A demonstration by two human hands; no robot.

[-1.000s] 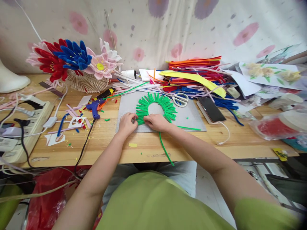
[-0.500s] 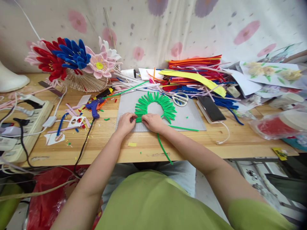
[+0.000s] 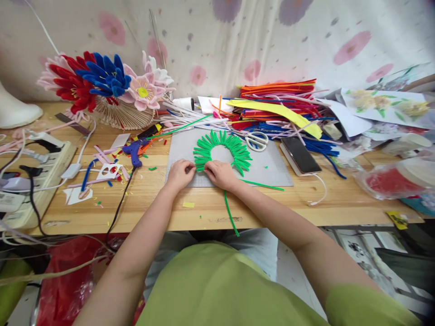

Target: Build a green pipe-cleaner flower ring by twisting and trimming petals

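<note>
A looped ring of green pipe cleaners [image 3: 242, 151] lies on the grey cutting mat [image 3: 272, 170], its folded points fanning outward. At the ring's lower left edge, my left hand [image 3: 181, 173] is closed in a pinch on the green pipe cleaner. My right hand [image 3: 219, 174] grips the lower part of the ring, a short way to the right, its fingers curled over the green strands. A loose green tail [image 3: 231, 213] hangs from under my right hand past the table's front edge. Another green pipe cleaner [image 3: 261, 184] lies to the right across the mat's edge. My fingertips hide their exact hold.
White-handled scissors [image 3: 257, 141] rest at the mat's back right, near a phone [image 3: 301, 155]. A purple glue gun [image 3: 134, 154] lies to the left among scraps. Bundles of coloured pipe cleaners [image 3: 277, 90] stand behind; a power strip [image 3: 50, 181] is far left.
My right hand has shifted slightly, and the hanging green tail has swung a little to the left at its lower end. Both hands stay at the ring's lower edge.
</note>
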